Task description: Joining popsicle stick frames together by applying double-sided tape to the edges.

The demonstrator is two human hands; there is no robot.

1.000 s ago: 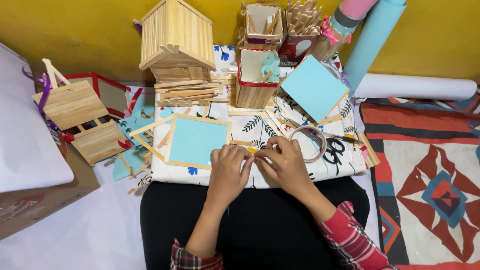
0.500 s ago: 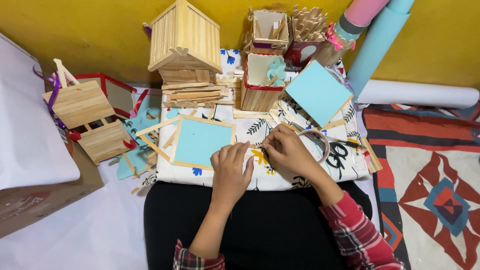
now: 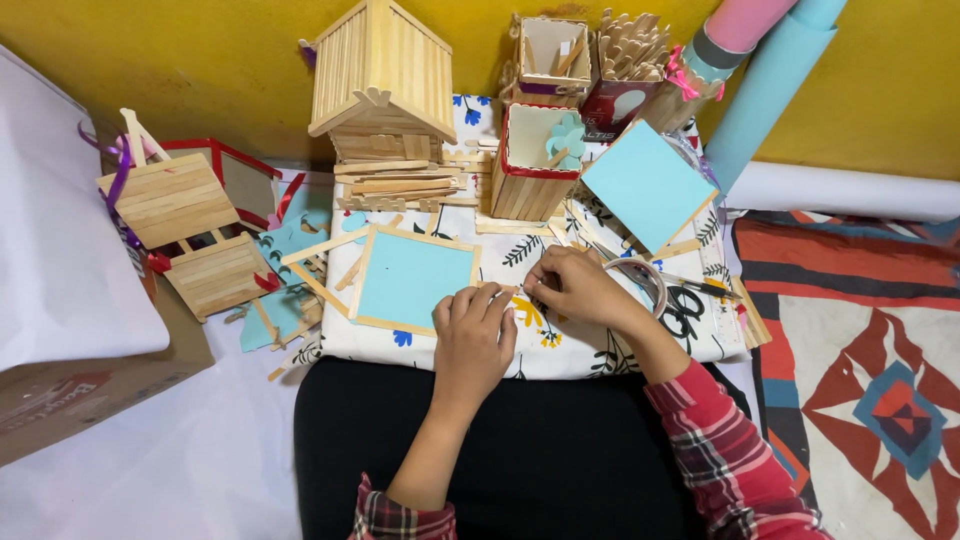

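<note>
My left hand [image 3: 475, 335] rests palm down on the floral cloth [image 3: 560, 345], its fingertips at the right edge of a light blue square panel framed with wooden sticks [image 3: 412, 278]. My right hand [image 3: 578, 287] is beside it, fingers pinched on a thin wooden stick [image 3: 503, 288] that lies against the panel's right side. A second blue framed panel [image 3: 648, 186] lies tilted farther right. A clear tape roll [image 3: 640, 275] sits just behind my right hand.
A stick-built house [image 3: 383, 75] stands at the back, with loose sticks [image 3: 395, 185] stacked before it. Stick boxes [image 3: 530, 160] and a cup of sticks [image 3: 630, 50] are at the back right. A small wooden basket [image 3: 185, 225] sits left, scissors [image 3: 690, 290] right, paper rolls [image 3: 770, 80] against the wall.
Both hands have shifted slightly left toward the blue panel's right edge, and my right hand now pinches the stick there. The view has moved closer.
</note>
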